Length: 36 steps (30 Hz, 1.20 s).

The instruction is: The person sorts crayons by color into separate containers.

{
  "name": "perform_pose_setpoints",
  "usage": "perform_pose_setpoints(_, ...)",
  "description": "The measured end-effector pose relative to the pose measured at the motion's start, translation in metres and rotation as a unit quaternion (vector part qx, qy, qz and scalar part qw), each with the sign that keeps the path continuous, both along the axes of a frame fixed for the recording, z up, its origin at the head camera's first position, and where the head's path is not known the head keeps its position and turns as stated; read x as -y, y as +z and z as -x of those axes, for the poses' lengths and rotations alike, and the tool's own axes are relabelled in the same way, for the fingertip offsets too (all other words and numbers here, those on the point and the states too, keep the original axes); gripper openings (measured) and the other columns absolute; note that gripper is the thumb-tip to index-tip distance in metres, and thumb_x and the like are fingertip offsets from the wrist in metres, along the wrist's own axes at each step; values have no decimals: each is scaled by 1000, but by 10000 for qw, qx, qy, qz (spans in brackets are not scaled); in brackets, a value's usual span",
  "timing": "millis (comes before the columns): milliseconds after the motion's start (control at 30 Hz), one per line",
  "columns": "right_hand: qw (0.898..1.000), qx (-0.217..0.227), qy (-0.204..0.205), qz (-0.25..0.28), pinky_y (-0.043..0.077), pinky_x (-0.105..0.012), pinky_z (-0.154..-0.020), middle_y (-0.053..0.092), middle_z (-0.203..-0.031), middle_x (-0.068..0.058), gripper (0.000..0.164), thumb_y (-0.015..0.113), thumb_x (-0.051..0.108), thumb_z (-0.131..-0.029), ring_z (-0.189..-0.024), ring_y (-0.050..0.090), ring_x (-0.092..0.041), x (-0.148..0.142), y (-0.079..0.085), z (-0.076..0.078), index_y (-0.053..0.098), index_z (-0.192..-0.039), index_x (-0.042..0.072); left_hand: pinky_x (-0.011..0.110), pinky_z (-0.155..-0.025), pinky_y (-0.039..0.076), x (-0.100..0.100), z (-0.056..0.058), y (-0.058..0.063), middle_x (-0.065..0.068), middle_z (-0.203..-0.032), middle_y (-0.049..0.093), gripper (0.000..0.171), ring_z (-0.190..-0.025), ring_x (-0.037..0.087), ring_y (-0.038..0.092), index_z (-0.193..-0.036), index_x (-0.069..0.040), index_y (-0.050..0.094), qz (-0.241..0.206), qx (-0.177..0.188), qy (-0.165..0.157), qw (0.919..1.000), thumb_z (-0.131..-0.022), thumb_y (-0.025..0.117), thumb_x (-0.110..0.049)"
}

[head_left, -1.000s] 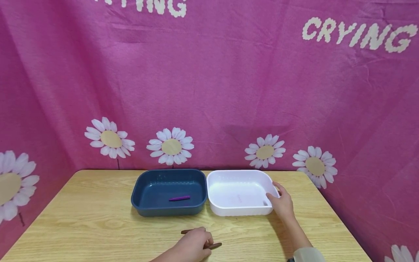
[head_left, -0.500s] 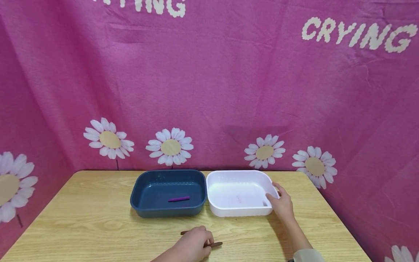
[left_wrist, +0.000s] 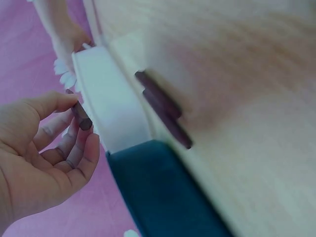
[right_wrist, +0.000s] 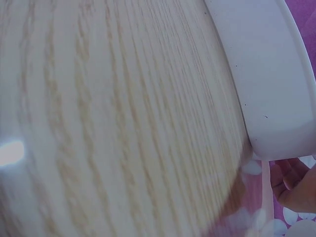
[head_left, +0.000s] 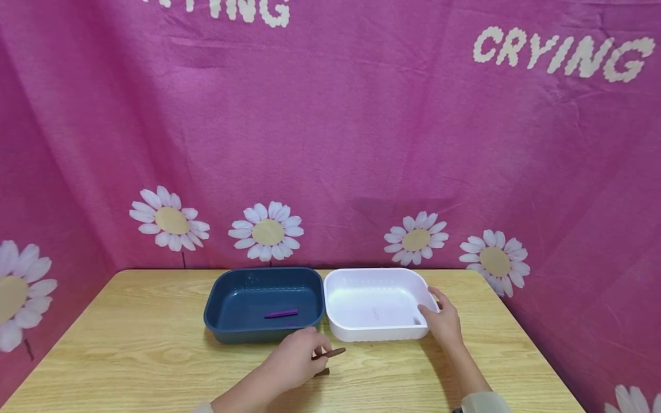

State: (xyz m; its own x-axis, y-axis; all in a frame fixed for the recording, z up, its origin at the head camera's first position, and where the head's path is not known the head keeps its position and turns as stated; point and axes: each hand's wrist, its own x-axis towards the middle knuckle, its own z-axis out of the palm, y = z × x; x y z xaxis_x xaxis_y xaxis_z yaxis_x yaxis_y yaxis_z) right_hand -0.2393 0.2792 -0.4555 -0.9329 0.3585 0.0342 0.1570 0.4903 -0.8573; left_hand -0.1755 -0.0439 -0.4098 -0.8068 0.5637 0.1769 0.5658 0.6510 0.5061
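My left hand [head_left: 295, 357] pinches a brown crayon [left_wrist: 81, 117] between thumb and fingers, raised over the table just in front of the trays. Beneath that hand, two more brown crayons [left_wrist: 165, 118] lie side by side on the wood in the left wrist view; in the head view the hand hides most of them. At the right end of the white tray [head_left: 379, 333], my right hand [head_left: 446, 324] grips the rim, thumb inside and fingers outside. A purple crayon [head_left: 281, 314] lies in the dark blue tray [head_left: 253, 336].
Both trays stand side by side, ends together, near the back of the wooden table [head_left: 144, 344]. Behind the table hangs a magenta cloth [head_left: 330, 143] with daisies and white lettering. A small dark spot shows inside the white tray near the right thumb.
My left hand has lifted away from the tabletop, up and toward the trays, with one brown crayon in its fingers. The right hand has kept its grip on the white tray.
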Motion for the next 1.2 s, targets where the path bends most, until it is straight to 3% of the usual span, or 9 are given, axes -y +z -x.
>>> perform_pose_setpoints(267, 9999, -100, -38, -98, 44, -47, -97, 51, -125, -33, 56, 58, 11, -87, -115, 51, -40, -2, -5, 1, 39, -140, 7, 17, -55, 39, -3, 11, 17, -5, -73, 54, 10, -65, 4, 45, -88, -14, 71, -177, 220, 112, 9995, -82, 65, -9)
perform_pose_setpoints(467, 9999, -122, 3, -85, 44, -49, -97, 51, -124, -34, 57, 58, 12, -88, -115, 51, -41, -2, -7, 3, 38, -140, 7, 19, -58, 41, -6, 23, 24, -3, -75, 56, 7, -67, 5, 47, -88, -12, 71, -72, -59, 127, 9999, -82, 68, -11)
perform_pose_setpoints(867, 9999, -112, 8, 42, 43, -50, -100, 49, -126, -35, 57, 58, 10, -88, -117, 50, -41, -3, -5, 3, 37, -141, 6, 20, -56, 38, -17, 47, 30, -2, -76, 55, 10, -68, 9, 45, -92, -12, 70, 3, -16, 277, 9996, -84, 65, -14)
perform_pose_setpoints(1000, 9999, -98, 13, 87, 42, -50, -100, 48, -128, -35, 57, 57, 10, -88, -118, 49, -42, -2, -3, 2, 37, -141, 5, 21, -58, 41, -20, 54, 30, 0, -80, 59, 12, -73, 10, 49, -94, -11, 70, -18, 54, 197, 9998, -84, 65, -14)
perform_pose_setpoints(1200, 9998, -156, -26, 105, 44, -49, -98, 51, -123, -34, 57, 58, 10, -87, -114, 52, -40, -2, -4, 1, 39, -140, 6, 22, -58, 40, -24, 65, 21, 2, -79, 59, 11, -71, 11, 50, -92, -10, 70, -40, -166, -53, 9998, -84, 65, -12)
